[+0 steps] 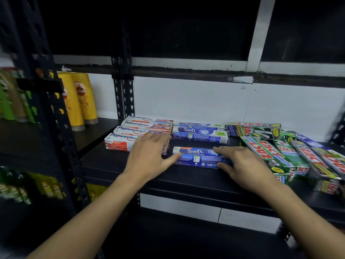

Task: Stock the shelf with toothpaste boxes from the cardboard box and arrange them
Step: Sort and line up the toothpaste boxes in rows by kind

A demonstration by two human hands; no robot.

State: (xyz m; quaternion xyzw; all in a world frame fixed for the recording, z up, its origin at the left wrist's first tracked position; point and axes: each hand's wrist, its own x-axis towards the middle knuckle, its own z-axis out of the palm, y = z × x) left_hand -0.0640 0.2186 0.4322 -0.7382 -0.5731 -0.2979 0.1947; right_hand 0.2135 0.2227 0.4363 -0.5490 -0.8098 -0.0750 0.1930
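Note:
A blue Safi toothpaste box (pixel 197 156) lies flat near the front of the black shelf (pixel 186 180). My left hand (pixel 149 157) lies flat over the front red-and-white Pepsodent box (pixel 119 142), its thumb touching the Safi box's left end. My right hand (pixel 242 165) holds the Safi box's right end between fingers on top and thumb at the front. Behind it lie two more Safi boxes (pixel 199 132). Several Pepsodent boxes (pixel 143 126) are lined up at the left. The cardboard box is not in view.
A loose heap of green-and-red Zact boxes (pixel 291 156) with one Safi box (pixel 306 139) fills the shelf's right side. Yellow shampoo bottles (pixel 82 100) stand on the neighbouring shelf at left, behind a black upright post (pixel 123 90). A white wall backs the shelf.

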